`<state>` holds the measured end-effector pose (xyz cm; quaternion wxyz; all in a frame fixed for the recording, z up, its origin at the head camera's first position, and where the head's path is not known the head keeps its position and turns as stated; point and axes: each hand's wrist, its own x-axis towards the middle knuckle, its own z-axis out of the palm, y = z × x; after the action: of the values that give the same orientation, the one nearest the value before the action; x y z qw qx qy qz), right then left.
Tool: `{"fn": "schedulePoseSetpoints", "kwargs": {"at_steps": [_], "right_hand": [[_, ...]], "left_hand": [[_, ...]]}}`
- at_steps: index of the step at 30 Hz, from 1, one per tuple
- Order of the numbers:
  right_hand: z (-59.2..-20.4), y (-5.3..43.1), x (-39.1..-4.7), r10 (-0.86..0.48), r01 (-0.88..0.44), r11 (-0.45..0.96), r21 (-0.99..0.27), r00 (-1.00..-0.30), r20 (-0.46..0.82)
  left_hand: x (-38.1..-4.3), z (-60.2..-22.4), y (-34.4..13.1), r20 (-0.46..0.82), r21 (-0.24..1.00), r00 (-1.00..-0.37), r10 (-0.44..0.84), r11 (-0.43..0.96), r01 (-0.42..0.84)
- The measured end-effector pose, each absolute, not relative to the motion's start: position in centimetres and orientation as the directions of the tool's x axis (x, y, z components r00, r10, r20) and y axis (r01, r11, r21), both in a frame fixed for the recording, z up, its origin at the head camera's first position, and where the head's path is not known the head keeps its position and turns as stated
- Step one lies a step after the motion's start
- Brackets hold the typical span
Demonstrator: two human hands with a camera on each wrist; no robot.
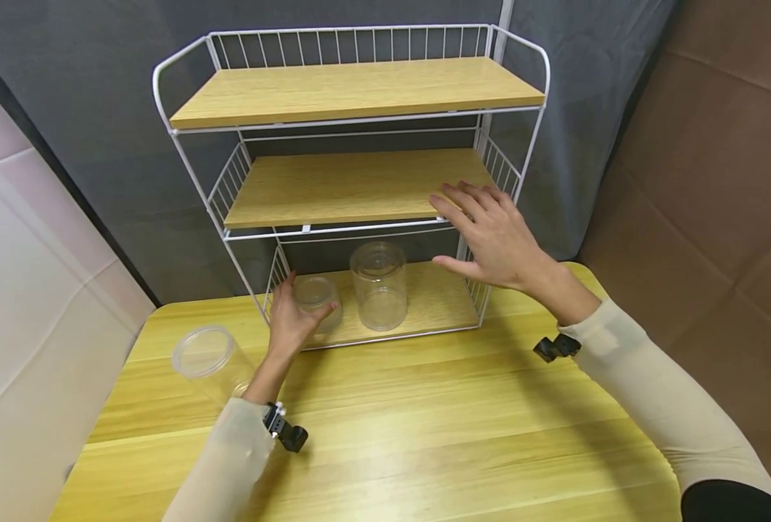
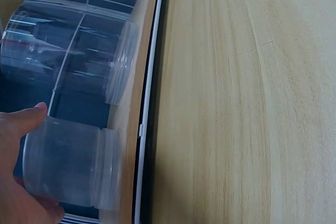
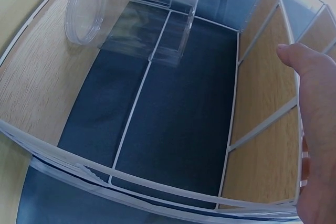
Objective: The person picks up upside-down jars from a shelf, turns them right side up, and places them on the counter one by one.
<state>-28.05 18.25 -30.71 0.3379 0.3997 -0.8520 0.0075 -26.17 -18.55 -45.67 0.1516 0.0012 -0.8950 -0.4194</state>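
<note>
On the bottom shelf's left end, my left hand [image 1: 289,319] holds a small clear jar [image 2: 65,161], thumb on one side and fingers round the other. Its wider rim end is down on the board. Just right of it a taller clear jar [image 1: 380,290] also stands rim-down. My right hand [image 1: 492,235] has its fingers spread, holding nothing, in front of the middle shelf's right end. In the right wrist view the thumb [image 3: 304,59] sticks out beside the rack's frame. Left of my left forearm another clear jar [image 1: 205,355] stands on the table, partly hidden by the wrist.
A three-tier white wire rack [image 1: 352,29] with wooden boards stands at the back of the yellow wooden table [image 1: 424,420]. Nothing stands on its top board [image 1: 359,87]. A grey curtain [image 1: 85,145] hangs behind; a brown panel [image 1: 705,181] borders the right.
</note>
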Motion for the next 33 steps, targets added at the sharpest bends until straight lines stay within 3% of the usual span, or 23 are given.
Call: {"fn": "schedulePoseSetpoints", "kwargs": {"at_steps": [18,33], "right_hand": [[-30.8,18.1,-28.1,-0.664,-0.674,0.688,0.270,-0.434,0.609],[-30.9,18.3,-28.3,-0.677,-0.679,0.679,0.278,-0.433,0.596]], "left_hand": [[-26.1,-46.0,-18.5,0.271,0.751,-0.953,-0.138,0.649,0.120],[-23.7,-44.7,-18.6,0.314,0.722,-0.944,-0.103,0.672,0.167]]}}
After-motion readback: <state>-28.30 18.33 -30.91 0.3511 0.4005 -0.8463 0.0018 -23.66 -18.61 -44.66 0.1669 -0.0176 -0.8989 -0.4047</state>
